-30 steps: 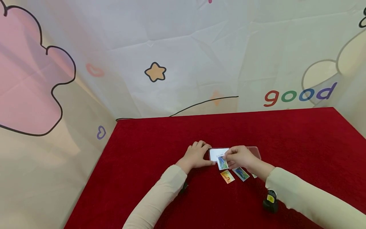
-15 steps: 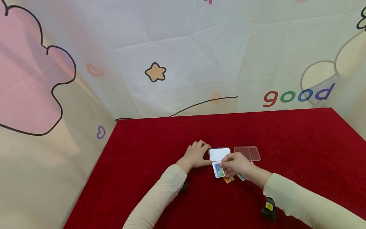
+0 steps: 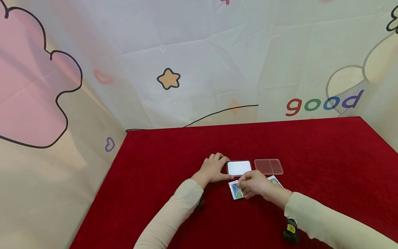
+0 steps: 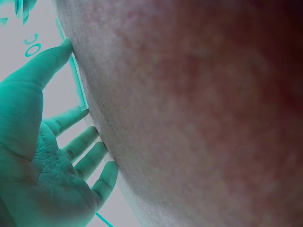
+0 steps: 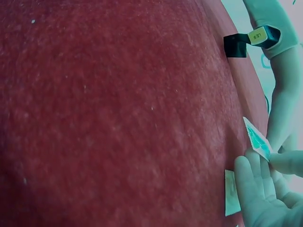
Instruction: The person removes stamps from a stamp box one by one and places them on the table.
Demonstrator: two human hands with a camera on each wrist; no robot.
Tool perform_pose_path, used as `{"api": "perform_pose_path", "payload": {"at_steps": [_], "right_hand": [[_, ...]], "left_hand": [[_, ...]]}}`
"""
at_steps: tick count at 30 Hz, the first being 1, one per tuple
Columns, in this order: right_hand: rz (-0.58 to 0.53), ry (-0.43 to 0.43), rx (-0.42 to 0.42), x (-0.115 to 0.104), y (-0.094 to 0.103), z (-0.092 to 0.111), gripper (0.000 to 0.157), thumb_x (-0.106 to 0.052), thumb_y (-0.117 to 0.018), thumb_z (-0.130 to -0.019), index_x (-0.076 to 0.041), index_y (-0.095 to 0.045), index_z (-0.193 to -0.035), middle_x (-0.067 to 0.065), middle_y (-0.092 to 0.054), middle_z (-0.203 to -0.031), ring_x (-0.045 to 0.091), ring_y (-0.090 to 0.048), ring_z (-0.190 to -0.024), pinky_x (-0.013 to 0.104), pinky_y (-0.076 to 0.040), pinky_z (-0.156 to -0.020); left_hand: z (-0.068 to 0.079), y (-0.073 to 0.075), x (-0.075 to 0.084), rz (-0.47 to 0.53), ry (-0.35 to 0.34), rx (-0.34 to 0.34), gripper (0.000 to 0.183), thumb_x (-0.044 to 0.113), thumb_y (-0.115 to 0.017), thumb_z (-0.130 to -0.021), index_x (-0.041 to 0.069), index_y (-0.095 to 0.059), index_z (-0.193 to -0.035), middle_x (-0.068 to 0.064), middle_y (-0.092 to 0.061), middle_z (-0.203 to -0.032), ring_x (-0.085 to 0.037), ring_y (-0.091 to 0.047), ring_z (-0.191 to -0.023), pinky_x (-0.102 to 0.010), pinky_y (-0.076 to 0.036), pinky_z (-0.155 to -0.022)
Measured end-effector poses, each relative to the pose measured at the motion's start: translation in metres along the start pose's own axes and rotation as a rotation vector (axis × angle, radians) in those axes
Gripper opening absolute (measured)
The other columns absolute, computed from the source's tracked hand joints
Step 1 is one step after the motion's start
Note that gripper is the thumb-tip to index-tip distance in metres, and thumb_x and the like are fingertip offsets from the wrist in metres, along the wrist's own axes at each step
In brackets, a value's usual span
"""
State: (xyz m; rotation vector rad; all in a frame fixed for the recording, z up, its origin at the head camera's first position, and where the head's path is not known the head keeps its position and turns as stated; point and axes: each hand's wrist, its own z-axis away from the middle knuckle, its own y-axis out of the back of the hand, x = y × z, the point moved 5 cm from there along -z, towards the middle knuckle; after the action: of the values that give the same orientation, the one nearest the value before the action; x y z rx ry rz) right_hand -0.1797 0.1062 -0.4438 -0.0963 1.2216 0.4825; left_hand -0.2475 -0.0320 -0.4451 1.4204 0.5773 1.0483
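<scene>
My left hand (image 3: 212,169) rests on the red cloth, fingers spread. Its thumb and forefinger touch the left side of a shallow clear-edged case (image 3: 239,168) with a plain white face. In front of the case, my right hand (image 3: 253,183) pinches a small picture card (image 3: 235,191) between thumb and fingers. That card is blue and green with a white border; the right wrist view shows the pinched card (image 5: 258,141) tilted above the cloth. Another card (image 5: 231,194) lies flat below the right fingers. A further white-bordered card (image 3: 275,180) shows behind the right wrist, partly hidden.
A clear pinkish lid (image 3: 268,166) lies flat just right of the case. Red cloth (image 3: 174,148) covers the table up to a printed white backdrop (image 3: 211,76). A black wrist device (image 3: 291,231) hangs under the right sleeve.
My right hand has moved from over the case's front edge toward me and slightly left, carrying the card. It uncovers the white face and lid, and hides the orange card. My left hand stays put.
</scene>
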Motion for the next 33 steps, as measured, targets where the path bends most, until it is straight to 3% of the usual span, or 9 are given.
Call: {"api": "perform_pose_path", "payload": {"at_steps": [12, 22, 33], "right_hand": [[0.017, -0.026, 0.011, 0.002, -0.009, 0.002, 0.007, 0.000, -0.060, -0.086, 0.005, -0.062, -0.082, 0.002, -0.058, -0.066, 0.011, -0.059, -0.057, 0.030, -0.055, -0.057], [-0.027, -0.069, -0.013, 0.006, -0.016, 0.003, 0.007, 0.000, -0.059, -0.086, 0.007, -0.061, -0.087, 0.003, -0.059, -0.068, 0.010, -0.059, -0.057, 0.030, -0.055, -0.058], [0.008, -0.072, 0.010, 0.008, -0.017, 0.004, 0.009, -0.001, -0.059, -0.086, 0.008, -0.062, -0.088, 0.005, -0.062, -0.071, 0.011, -0.060, -0.059, 0.032, -0.056, -0.060]], "left_hand": [[0.000, -0.002, -0.001, -0.006, 0.015, -0.003, 0.061, 0.053, -0.067, -0.082, 0.021, -0.052, -0.131, -0.002, -0.047, -0.131, -0.019, -0.041, -0.120, -0.037, -0.038, -0.095], [-0.002, -0.004, -0.002, -0.009, 0.017, 0.001, 0.062, 0.053, -0.067, -0.082, 0.021, -0.052, -0.132, -0.002, -0.046, -0.132, -0.019, -0.041, -0.121, -0.037, -0.038, -0.096], [-0.002, -0.004, -0.001, -0.016, 0.018, -0.003, 0.063, 0.054, -0.067, -0.082, 0.021, -0.051, -0.133, -0.002, -0.046, -0.132, -0.019, -0.041, -0.121, -0.037, -0.038, -0.096]]}}
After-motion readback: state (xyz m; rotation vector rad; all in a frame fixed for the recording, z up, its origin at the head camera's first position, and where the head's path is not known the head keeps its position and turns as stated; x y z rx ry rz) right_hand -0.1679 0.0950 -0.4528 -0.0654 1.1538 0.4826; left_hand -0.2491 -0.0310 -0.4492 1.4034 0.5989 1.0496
